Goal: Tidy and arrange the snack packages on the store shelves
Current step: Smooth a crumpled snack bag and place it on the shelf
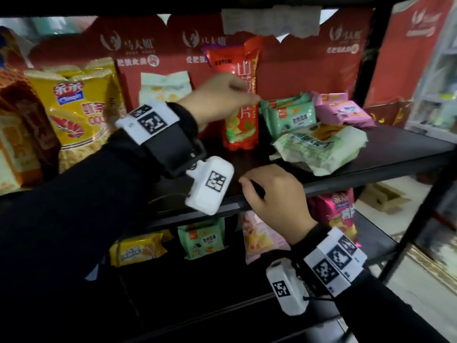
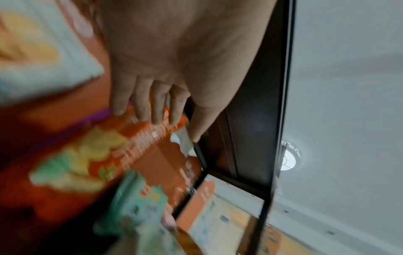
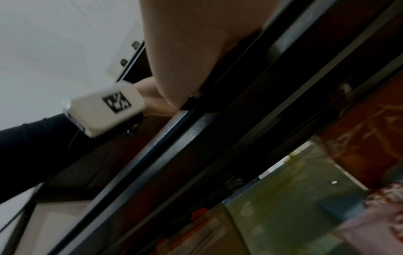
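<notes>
A tall red chip bag point(image 1: 243, 125) stands upright at the middle of the upper shelf point(image 1: 358, 177). My left hand point(image 1: 249, 95) reaches in from the left and lays straight fingers point(image 2: 141, 113) against the bag's upper front, near its top edge point(image 2: 135, 155); the thumb sticks out to the side. My right hand point(image 1: 252, 191) sits at the shelf's front rail point(image 3: 196, 134), fingers curled over the top of it, and the palm point(image 3: 196, 51) presses on the rail. Its fingertips are hidden in the right wrist view.
Right of the red bag lie green packs point(image 1: 291, 115), pink packs point(image 1: 346, 110) and a flat pale-green bag point(image 1: 321, 147) near the front. Yellow shrimp-chip bags point(image 1: 79, 107) and a white bag point(image 1: 163, 87) stand to the left. Red cardboard point(image 1: 296, 65) backs the shelf. Several packs point(image 1: 202, 241) fill the lower shelf.
</notes>
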Motion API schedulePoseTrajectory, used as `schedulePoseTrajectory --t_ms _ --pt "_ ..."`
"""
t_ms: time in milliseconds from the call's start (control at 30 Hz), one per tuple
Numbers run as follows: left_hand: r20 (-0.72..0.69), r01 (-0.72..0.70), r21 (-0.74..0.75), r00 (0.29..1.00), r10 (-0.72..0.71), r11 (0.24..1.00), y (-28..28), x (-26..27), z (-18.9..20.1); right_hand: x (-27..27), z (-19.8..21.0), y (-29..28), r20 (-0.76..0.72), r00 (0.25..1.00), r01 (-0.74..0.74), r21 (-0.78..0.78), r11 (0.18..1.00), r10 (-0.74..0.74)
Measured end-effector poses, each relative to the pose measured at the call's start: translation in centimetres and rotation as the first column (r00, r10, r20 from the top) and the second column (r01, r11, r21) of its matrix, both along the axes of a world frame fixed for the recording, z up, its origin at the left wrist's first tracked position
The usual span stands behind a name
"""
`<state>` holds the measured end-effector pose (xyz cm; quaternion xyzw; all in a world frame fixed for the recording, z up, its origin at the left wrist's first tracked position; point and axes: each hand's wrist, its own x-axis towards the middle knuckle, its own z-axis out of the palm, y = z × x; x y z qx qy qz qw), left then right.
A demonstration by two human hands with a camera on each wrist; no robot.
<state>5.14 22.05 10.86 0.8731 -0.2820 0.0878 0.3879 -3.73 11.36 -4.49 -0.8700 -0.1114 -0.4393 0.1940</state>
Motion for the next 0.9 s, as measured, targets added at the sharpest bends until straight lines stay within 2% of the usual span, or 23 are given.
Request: schedulePoseTrajectory --t_ms 100,200,333,433,500,567,700,800,900 --pt "-0.185 0.156 0.109 0.974 -0.134 0.982 -4.2 -0.7 -0.9 -1.8 -0.7 -1.6 0.014 0.999 -0.034 0.018 0.999 0.033" --pt "-0.348 0.234 0.236 0.926 -0.143 0.943 -7.1 -0.2 -2.4 -3.2 -1.5 -2.8 -0.054 0.997 -0.055 -0.029 0.998 0.054" --pt "-0.433 0.304 0.387 0.893 -0.119 0.871 -9.2 0.5 -3.6 -3.8 -2.0 -3.1 -0.175 0.982 -0.076 -0.009 0.997 0.074" --pt "-0.433 0.309 0.418 0.894 -0.112 0.854 -9.4 1.3 -3.7 -3.8 -2.2 -2.8 -0.164 0.984 -0.061 0.028 0.998 0.065" --pt "-0.520 0.351 0.359 0.845 -0.127 0.865 -9.2 1.7 -3.4 -3.8 -2.4 -2.7 -0.148 0.987 -0.058 0.054 0.997 0.065" --pt "-0.592 0.368 0.233 0.788 -0.169 0.900 -8.2 1.5 -3.0 -3.8 -2.5 -2.5 -0.133 0.988 -0.065 0.083 0.994 0.076" --pt "-0.607 0.278 -0.092 0.746 -0.276 0.956 -4.3 0.5 -2.0 -3.3 -1.9 -2.1 -0.018 0.999 -0.034 0.084 0.996 0.036" --pt "-0.584 0.203 -0.337 0.720 -0.374 0.919 -0.1 -0.4 -1.8 -2.2 -1.1 -1.8 0.040 0.999 0.002 0.105 0.994 -0.007" --pt "-0.542 0.120 -0.520 0.719 -0.435 0.846 4.3 -1.2 -1.9 -0.7 -0.1 -0.8 0.004 1.000 0.023 0.103 0.994 -0.023"
